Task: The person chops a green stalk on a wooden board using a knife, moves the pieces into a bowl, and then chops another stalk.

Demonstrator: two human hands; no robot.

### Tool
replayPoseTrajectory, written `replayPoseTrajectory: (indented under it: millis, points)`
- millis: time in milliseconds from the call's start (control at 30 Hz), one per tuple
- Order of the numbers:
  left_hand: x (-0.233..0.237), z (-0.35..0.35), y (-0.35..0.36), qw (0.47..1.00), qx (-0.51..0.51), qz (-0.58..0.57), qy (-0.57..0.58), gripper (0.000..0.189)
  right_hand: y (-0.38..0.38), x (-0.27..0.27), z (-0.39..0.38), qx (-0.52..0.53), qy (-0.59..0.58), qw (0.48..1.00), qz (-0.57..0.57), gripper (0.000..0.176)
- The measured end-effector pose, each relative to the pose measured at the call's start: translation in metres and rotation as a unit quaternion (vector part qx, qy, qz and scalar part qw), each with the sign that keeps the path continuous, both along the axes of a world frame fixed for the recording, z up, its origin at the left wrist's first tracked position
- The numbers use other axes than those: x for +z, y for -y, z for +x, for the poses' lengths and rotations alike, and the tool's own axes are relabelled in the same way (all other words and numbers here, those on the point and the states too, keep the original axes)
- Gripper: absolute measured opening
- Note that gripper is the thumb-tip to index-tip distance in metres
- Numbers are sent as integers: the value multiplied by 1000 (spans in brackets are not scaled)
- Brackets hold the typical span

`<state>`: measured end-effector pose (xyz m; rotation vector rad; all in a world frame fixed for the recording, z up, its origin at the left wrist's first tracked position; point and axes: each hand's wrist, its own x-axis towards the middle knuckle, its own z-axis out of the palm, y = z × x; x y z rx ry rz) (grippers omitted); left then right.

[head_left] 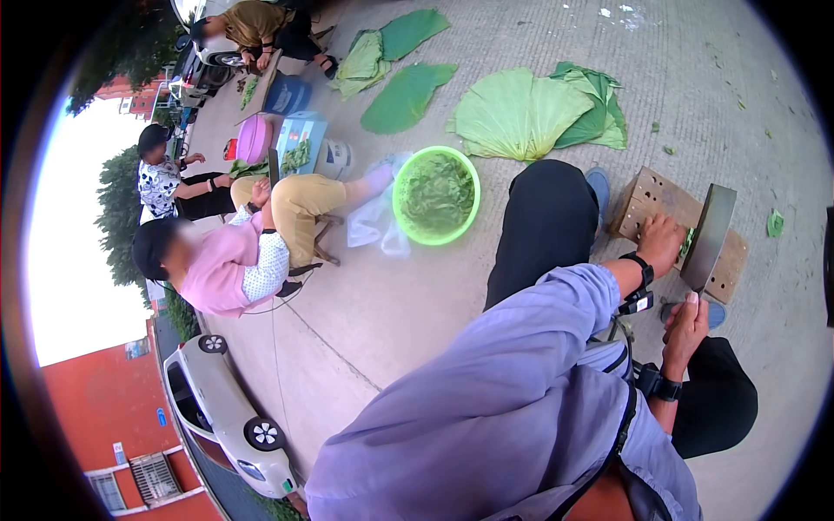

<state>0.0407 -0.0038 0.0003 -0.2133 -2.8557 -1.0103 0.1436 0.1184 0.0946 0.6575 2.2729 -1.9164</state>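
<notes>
My left hand (662, 243) presses down on a small bunch of chopped greens (686, 242) on a wooden block with drilled holes (665, 195), its fingers curled close to the blade. My right hand (686, 328) is wrapped round the handle of a cleaver (711, 234). The broad blade stands on edge across the block, beside the greens and apart from my left fingertips as far as I can tell. Part of the greens is hidden behind the blade and my fingers.
Beside my knee stands a green basin (473, 195) of wet, shredded greens. Large leaves (521, 113) lie on the concrete. A person in pink (217, 269) sits with a knife near a blue crate (300, 135) and a bucket (334, 159); other people sit beyond. A car (221, 408) is parked behind.
</notes>
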Motion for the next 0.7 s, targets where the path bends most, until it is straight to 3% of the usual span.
replayPoseTrajectory:
  millis: [233, 300, 500, 700]
  points:
    - [3, 1, -1, 1000, 2, 5, 9, 32, 1, 1, 0, 4, 4, 1000, 6, 32]
    - [3, 2, -1, 1000, 16, -2, -8, 20, 1, 0, 0, 2, -1, 1000, 8, 32]
    - [5, 1, 0, 1000, 6, 23, 5, 29, -1, -2, -1, 9, -10, 1000, 26, 34]
    - [1, 2, -2, 1000, 15, 5, -14, 23, 3, 4, -2, 11, 3, 1000, 19, 36]
